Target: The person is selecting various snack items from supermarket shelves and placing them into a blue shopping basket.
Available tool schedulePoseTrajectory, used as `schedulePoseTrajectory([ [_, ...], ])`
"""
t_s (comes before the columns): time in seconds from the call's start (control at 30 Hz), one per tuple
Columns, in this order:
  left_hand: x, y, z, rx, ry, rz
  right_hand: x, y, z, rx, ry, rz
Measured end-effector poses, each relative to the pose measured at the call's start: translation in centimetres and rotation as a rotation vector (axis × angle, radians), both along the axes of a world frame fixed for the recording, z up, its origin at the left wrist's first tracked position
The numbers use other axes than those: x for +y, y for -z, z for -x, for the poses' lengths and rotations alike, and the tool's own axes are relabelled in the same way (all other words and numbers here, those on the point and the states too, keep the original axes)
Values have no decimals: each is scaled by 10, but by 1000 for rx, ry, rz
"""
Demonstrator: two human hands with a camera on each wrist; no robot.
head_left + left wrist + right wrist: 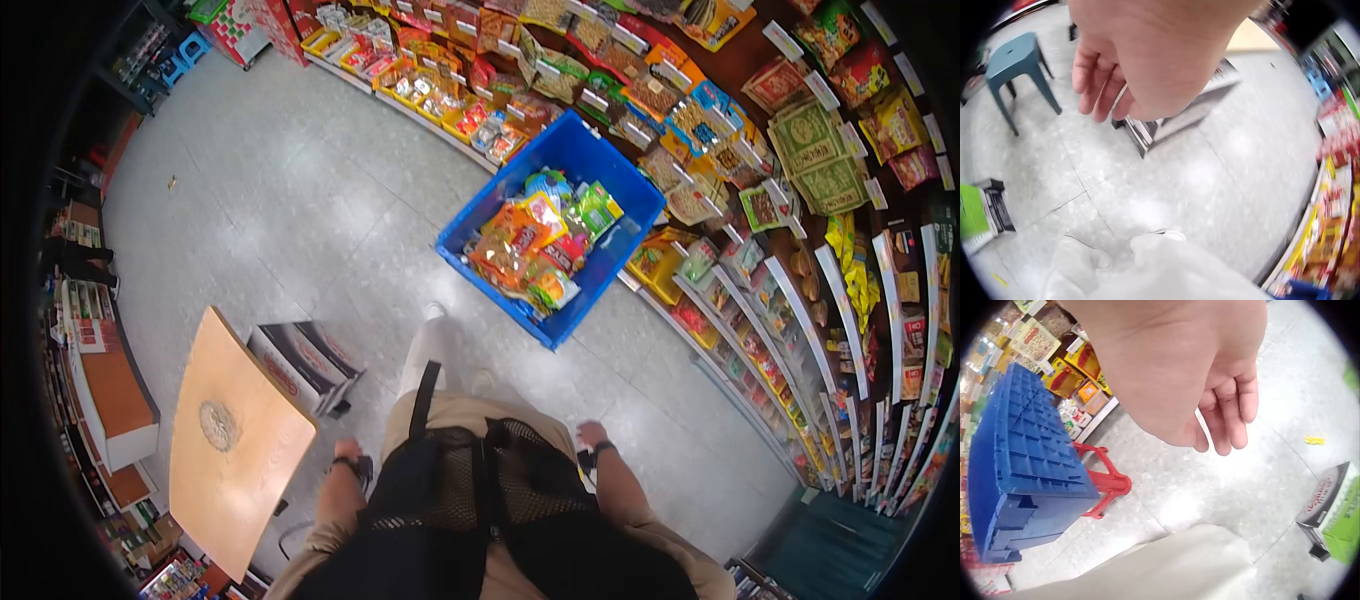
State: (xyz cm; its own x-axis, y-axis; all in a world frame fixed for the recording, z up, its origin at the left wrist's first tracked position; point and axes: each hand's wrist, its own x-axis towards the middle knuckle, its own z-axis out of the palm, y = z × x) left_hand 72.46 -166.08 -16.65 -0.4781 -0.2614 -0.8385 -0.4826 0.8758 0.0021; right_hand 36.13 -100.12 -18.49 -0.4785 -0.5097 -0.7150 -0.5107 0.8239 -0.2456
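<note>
My left hand (347,452) hangs at my side with loosely curled fingers and nothing in it; the left wrist view shows the same hand (1141,62) above the floor. On the other side my right hand (592,436) hangs likewise, and in the right wrist view its relaxed fingers (1229,419) hold nothing. Ahead of me is a blue crate (505,300) with several colourful snack packets (520,240) inside. From the right wrist view, the crate (1041,437) sits on a red stool (1110,481), apart from my right hand.
Shelves of packaged snacks (640,90) curve along the front and right. A wooden-topped table (250,450) stands to my left, a printed carton (300,365) beside it. The left wrist view has a teal stool (1016,56) and a green box (975,212) on the floor.
</note>
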Motion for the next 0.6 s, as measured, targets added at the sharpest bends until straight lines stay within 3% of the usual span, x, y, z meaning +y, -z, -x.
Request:
schedulePoseTrajectory([
  [0.03,2,1,-31,-4,-139,101,-1,0,-11,5,-82,-35],
  [0.07,-4,-1,-42,-134,124,-44,0,9,-26,-172,135,-80],
  [0.1,-11,-2,-47,-55,-86,-27,-11,16,-27,-352,353,-123],
  [0.17,-23,-5,-32,-40,-116,-27,-75,-18,3,-469,378,-199],
  [0.2,-36,-6,-19,56,67,-122,-106,-37,15,-525,386,-237],
  [0.23,-49,-4,7,164,-510,-311,-146,-66,35,-581,391,-276],
  [0.27,-63,-1,31,269,-1088,-502,-186,-87,60,-667,659,-286],
  [0.3,-81,0,58,374,-1660,-693,-226,-95,90,-761,703,-169],
  [0.33,-102,-3,98,372,-1627,-577,-269,-102,122,-855,740,-44],
  [0.37,-124,-41,152,368,-1598,-462,-314,-113,156,-948,769,78],
  [0.43,-186,-36,199,531,-1403,-519,-423,-154,231,-882,790,210],
  [0.5,-252,-50,263,568,-1197,-523,-531,-196,287,-993,1061,692],
  [0.57,-311,-65,317,643,-1366,-564,-613,-245,329,-594,878,996],
  [0.6,-344,-45,332,743,-1339,-602,-642,-248,343,-519,888,1031],
])
